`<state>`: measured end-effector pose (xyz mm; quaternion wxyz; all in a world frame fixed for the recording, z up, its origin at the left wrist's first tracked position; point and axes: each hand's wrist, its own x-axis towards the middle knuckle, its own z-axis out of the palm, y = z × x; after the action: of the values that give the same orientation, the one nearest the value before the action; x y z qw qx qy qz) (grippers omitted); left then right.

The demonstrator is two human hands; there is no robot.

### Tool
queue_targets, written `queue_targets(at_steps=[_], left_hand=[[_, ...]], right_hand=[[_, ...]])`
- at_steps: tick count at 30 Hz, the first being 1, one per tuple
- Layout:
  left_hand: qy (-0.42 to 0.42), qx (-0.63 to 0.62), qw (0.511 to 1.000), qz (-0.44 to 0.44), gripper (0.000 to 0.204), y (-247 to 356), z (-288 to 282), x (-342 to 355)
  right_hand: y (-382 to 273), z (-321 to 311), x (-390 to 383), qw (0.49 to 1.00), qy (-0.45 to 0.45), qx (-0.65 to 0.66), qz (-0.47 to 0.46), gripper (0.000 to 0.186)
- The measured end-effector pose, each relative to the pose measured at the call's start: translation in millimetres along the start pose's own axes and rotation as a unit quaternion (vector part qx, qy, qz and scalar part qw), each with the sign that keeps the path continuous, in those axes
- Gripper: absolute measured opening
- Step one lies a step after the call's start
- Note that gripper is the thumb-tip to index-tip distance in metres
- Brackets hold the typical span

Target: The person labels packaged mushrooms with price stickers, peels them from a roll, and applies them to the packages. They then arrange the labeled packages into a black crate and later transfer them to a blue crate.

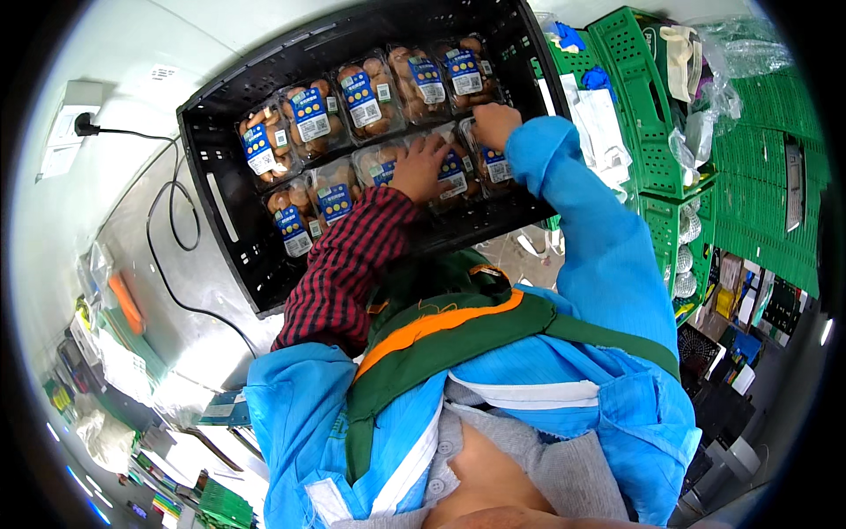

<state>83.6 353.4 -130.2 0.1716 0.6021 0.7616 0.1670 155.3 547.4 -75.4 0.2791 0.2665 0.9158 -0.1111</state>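
Observation:
A black slatted plastic crate (227, 203) holds two rows of clear mushroom packs with blue and white labels (308, 113). My left hand (421, 167), in a red-checked sleeve, rests flat on a pack (451, 175) in the near row. My right hand (496, 123), in a blue sleeve, grips the pack (493, 163) at the right end of that row, its fingers curled over the pack's far edge. The far row is full of packs (421, 81).
Stacked green plastic crates (656, 150) stand right of the black crate, with clear plastic bags (718, 79) and white cloth on top. A black cable (172, 220) runs from a wall socket (75, 123) at the left. Shelved goods lie at lower left.

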Motion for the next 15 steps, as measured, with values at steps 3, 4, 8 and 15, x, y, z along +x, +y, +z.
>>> queue_targets(at_steps=[3, 4, 8, 15], left_hand=[[-0.025, -0.153, 0.979, -0.131, 0.057, -19.2, -4.9, 5.9], [0.046, -0.113, 0.981, -0.154, 0.049, -21.6, -10.3, 5.6], [0.241, -0.075, 0.957, -0.144, 0.066, -30.9, -41.9, 18.5], [0.143, 0.12, 0.978, -0.093, 0.073, -63.2, -31.6, 24.6]], right_hand=[[-30.8, 16.8, -1.3, 0.956, 0.245, 0.121, -0.104, 0.067], [-39.8, 23.3, 6.4, 0.949, 0.274, 0.107, -0.115, 0.073], [-59.6, 34.2, 39.0, 0.918, 0.367, 0.073, -0.134, 0.083], [-45.2, 43.6, 46.7, 0.917, 0.327, 0.189, -0.126, 0.076]])
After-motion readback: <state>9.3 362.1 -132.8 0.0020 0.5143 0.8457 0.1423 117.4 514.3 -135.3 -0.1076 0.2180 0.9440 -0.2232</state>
